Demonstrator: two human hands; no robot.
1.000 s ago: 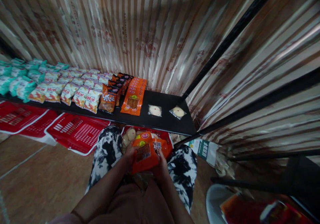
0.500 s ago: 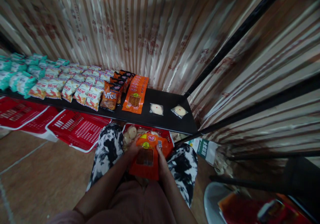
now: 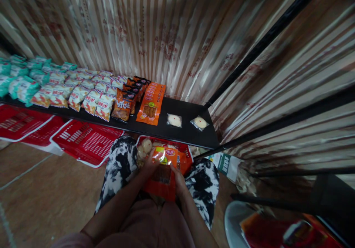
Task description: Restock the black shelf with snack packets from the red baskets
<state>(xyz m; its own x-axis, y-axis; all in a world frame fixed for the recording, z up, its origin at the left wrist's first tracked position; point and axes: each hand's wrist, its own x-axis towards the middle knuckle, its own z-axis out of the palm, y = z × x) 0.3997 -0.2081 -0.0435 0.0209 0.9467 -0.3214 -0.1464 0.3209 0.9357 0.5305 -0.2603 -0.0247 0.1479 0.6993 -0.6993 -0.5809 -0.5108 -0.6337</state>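
Observation:
Between my knees I hold an orange snack packet (image 3: pixel 161 174) by its two sides. My left hand (image 3: pixel 149 165) grips its left edge, the thumb on the front. The fingers of my right hand (image 3: pixel 177 176) are wrapped round the right edge, partly hidden behind it. Through a window in the packet, brown strips show. Below the shelf edge, under the packet, a red basket (image 3: pixel 190 152) holds round pale cakes in clear wrap (image 3: pixel 144 147) and more orange packaging (image 3: pixel 184 162).
On the black shelf (image 3: pixel 188 135) stand rows of turquoise packets (image 3: pixel 27 89), white-and-orange packets (image 3: pixel 90 102), dark orange bags (image 3: pixel 122 105), flat orange packets (image 3: pixel 152 104) and two wrapped pale cakes (image 3: pixel 174 120). Red baskets (image 3: pixel 88 142) sit under it. Black poles (image 3: pixel 263 124) cross the right side.
The packet's top has tipped, showing more glare and a yellow patch near its upper edge. My right thumb has shifted slightly up and left. The shelf goods stay as they were.

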